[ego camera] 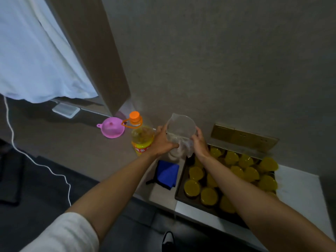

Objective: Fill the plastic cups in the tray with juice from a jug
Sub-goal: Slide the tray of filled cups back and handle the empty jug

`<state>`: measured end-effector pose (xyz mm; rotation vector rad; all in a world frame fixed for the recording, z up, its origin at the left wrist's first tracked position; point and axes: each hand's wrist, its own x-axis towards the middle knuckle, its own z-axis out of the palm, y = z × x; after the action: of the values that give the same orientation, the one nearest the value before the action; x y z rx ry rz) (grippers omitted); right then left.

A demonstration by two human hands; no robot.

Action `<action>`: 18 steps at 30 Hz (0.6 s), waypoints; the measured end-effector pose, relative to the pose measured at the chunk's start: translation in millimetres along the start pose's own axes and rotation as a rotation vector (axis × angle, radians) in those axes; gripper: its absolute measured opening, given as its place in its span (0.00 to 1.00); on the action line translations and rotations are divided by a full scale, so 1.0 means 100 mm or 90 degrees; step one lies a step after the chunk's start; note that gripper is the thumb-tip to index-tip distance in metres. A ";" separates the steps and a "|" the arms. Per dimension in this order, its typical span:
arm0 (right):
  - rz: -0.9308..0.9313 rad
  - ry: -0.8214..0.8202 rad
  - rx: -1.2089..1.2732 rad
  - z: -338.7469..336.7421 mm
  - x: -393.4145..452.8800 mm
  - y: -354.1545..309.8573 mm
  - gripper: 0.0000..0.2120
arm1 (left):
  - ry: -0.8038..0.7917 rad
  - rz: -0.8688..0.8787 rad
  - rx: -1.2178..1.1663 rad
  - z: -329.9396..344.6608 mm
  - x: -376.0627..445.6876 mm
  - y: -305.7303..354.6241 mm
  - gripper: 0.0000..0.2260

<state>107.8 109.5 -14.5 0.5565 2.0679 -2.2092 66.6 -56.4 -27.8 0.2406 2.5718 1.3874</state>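
A clear plastic jug (181, 129) is held above the counter between both hands; it looks empty. My left hand (161, 140) grips its left side with the fingers curled round the wall. My right hand (200, 142) holds the right side near the base. To the right lies a dark tray (180, 186) packed with several plastic cups (209, 196) full of yellow juice. My right forearm crosses over the tray and hides some cups.
An orange-capped juice bottle (141, 137) stands just left of the jug. A pink funnel (112, 127) lies further left. A folded blue cloth (167, 173) sits in front of the jug. A brass wall plate (241, 137) is behind the tray. A white cable (36, 160) trails on the floor.
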 end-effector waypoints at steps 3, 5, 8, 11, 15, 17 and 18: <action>0.022 -0.003 0.014 0.13 0.07 0.13 0.22 | -0.016 -0.004 -0.029 0.02 0.07 -0.19 0.48; 0.041 0.001 0.010 0.19 0.13 0.22 0.22 | -0.016 -0.027 -0.051 0.05 0.11 -0.29 0.47; 0.068 0.013 -0.004 0.24 0.22 0.32 0.24 | -0.008 -0.068 -0.082 0.11 0.13 -0.36 0.46; 0.083 0.026 -0.013 0.31 0.30 0.41 0.26 | -0.018 -0.084 -0.105 0.14 0.18 -0.44 0.44; 0.110 0.053 -0.013 0.41 0.39 0.54 0.27 | -0.031 -0.099 -0.123 0.15 0.22 -0.53 0.43; 0.119 0.067 -0.008 0.46 0.37 0.52 0.28 | -0.026 -0.095 -0.127 0.14 0.25 -0.58 0.42; 0.120 0.071 -0.011 0.48 0.38 0.52 0.28 | -0.023 -0.089 -0.129 0.14 0.26 -0.60 0.42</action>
<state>77.3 65.2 -74.0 0.8535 1.9895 -2.0964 42.1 -71.5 -88.9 0.0526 2.3479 1.5597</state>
